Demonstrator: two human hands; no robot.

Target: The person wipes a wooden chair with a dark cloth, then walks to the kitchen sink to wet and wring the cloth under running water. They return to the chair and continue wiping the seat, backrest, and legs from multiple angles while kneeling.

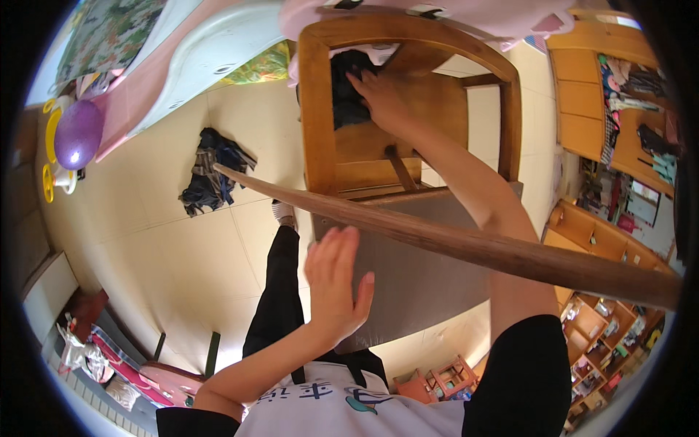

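Note:
My right hand (pixel 382 104) reaches through the frame of a wooden chair (pixel 317 109) to a black cloth (pixel 345 101) on its seat. The fingers touch the cloth; whether they grip it is unclear. My left hand (pixel 334 281) is raised in front of my body, thumb apart, with nothing in it. A long brown wooden pole (pixel 415 226) slants across the view, close to the camera and in front of my right forearm. Neither visible hand holds it. Beneath it is a dark brown board-like surface (pixel 431 273) beside the chair.
Crumpled dark clothing (pixel 215 172) lies on the tiled floor (pixel 164 240) to the left. A pink and white plastic slide (pixel 180 65) and a purple balloon (pixel 79 134) are at upper left. Wooden shelves (pixel 611 333) line the right. Small red stools (pixel 437 382) stand low in view.

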